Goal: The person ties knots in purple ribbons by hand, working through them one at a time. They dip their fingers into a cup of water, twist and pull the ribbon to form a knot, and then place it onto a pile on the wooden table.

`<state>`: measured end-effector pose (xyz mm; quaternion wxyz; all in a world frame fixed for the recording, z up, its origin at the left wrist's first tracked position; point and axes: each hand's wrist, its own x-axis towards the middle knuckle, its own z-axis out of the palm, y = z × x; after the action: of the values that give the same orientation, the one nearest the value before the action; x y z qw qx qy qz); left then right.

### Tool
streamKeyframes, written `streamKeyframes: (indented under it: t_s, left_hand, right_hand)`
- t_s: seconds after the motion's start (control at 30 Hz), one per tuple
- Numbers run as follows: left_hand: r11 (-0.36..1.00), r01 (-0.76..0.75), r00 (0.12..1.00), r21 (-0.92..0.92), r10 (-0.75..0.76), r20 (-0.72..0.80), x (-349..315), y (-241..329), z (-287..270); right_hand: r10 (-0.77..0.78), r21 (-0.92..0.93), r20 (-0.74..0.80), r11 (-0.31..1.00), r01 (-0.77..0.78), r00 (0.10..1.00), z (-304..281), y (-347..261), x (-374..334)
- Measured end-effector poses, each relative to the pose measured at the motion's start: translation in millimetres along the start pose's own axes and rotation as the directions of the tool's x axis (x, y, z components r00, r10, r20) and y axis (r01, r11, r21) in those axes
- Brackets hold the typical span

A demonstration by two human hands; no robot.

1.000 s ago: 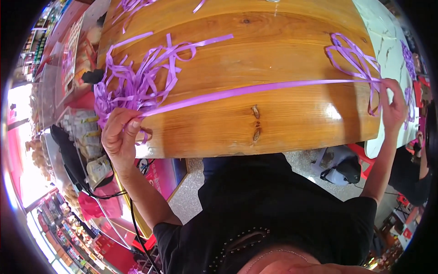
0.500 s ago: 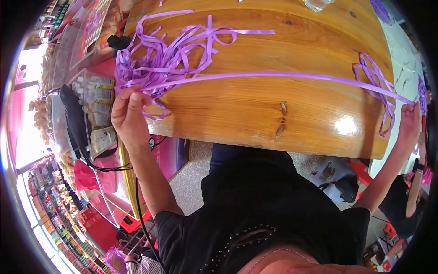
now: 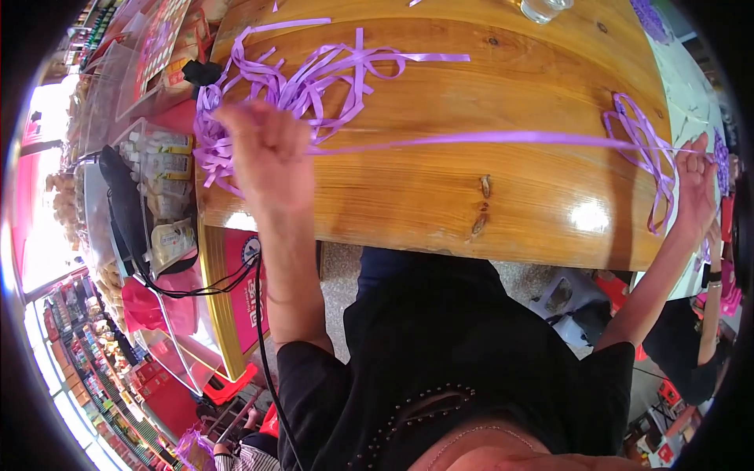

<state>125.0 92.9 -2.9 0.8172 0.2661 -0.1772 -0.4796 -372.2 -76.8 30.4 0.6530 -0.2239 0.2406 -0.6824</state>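
A long purple ribbon (image 3: pixel 503 137) stretches almost level above the wooden table, running between my two hands. Its left end meets the curled fingers of my left hand (image 3: pixel 275 157), which is closed on it, slightly blurred, with the thumb sticking out to the left. At the table's right edge, my right hand (image 3: pixel 695 184) is closed on the other end, its fingers bent. Behind my left hand lies a tangled heap of purple ribbons (image 3: pixel 290 78). A smaller looped bundle of purple ribbon (image 3: pixel 644 149) rests on the table just left of my right hand.
The wooden table (image 3: pixel 408 204) fills the middle. A glass cup (image 3: pixel 542 9) stands at its far edge. Small packaged bottles (image 3: pixel 169 165) and a black cable (image 3: pixel 188 293) are at the left. Beyond the right edge, another person's arm (image 3: pixel 711 314) shows.
My left hand has moved right and turned, away from the heap's left side. My right hand has risen a little and shifted left. The ribbon between them now hangs slightly differently.
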Motion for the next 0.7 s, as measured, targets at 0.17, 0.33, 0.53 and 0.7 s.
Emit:
streamKeyframes:
  t_s: [0.17, 0.33, 0.53, 0.7]
  left_hand:
    - [0.935, 0.103, 0.989, 0.339, -0.059, -0.139, -17, -51, 51]
    - [0.910, 0.137, 0.982, 0.392, -0.176, 0.066, -27, -65, 62]
    - [0.905, 0.068, 0.979, 0.420, -0.142, 0.147, -38, -80, 62]
    - [0.912, -0.095, 0.935, 0.399, -0.056, 0.351, -40, -98, 61]
  right_hand:
    - [0.086, 0.092, 0.474, 0.985, -0.146, 0.876, -14, 6, 19]
    - [-0.175, -0.594, 0.007, 0.791, 0.145, 0.984, 67, 75, -32]
    - [0.140, -0.768, 0.543, 0.481, 0.422, 0.828, 105, 123, -76]
    - [0.202, -0.669, 0.651, 0.608, 0.427, 0.731, 118, 140, -80]
